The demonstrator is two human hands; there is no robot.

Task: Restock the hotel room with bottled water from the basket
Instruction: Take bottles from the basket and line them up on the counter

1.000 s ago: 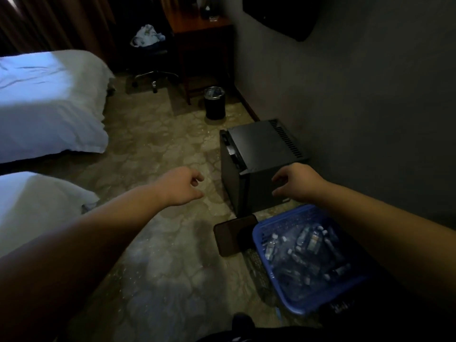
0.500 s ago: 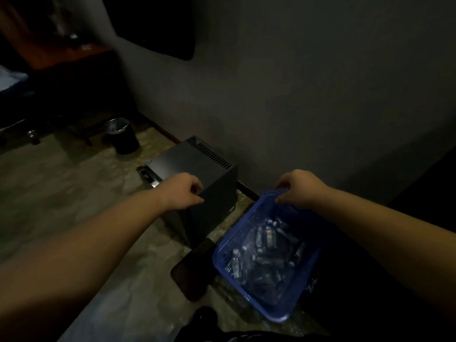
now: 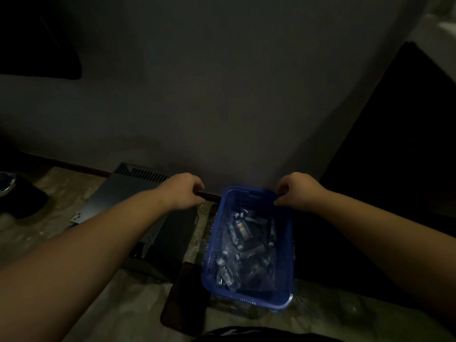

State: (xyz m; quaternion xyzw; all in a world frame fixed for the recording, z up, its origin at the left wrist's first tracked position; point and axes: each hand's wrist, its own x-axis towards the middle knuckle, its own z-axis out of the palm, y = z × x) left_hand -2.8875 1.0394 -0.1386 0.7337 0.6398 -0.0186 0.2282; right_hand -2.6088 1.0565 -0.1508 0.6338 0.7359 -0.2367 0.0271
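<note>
A blue plastic basket (image 3: 209, 257) stands on the floor against the wall. Several small clear water bottles (image 3: 240, 230) lie jumbled inside it. My left hand (image 3: 183, 191) hovers left of the basket's far end, above the right corner of a black mini fridge (image 3: 128, 193). Its fingers are loosely curled and hold nothing. My right hand (image 3: 299, 193) hangs over the basket's far right corner and hides it. Its thumb and fingers are apart, with no bottle in them.
A grey wall fills the view ahead. A small black bin (image 3: 17, 196) stands at the far left. A dark flat board (image 3: 182, 299) leans by the basket's near left side. Dark furniture (image 3: 394, 156) stands close on the right.
The view has swung right, off the beds and onto the wall and basket. Both hands have moved with it and now flank the basket's far end.
</note>
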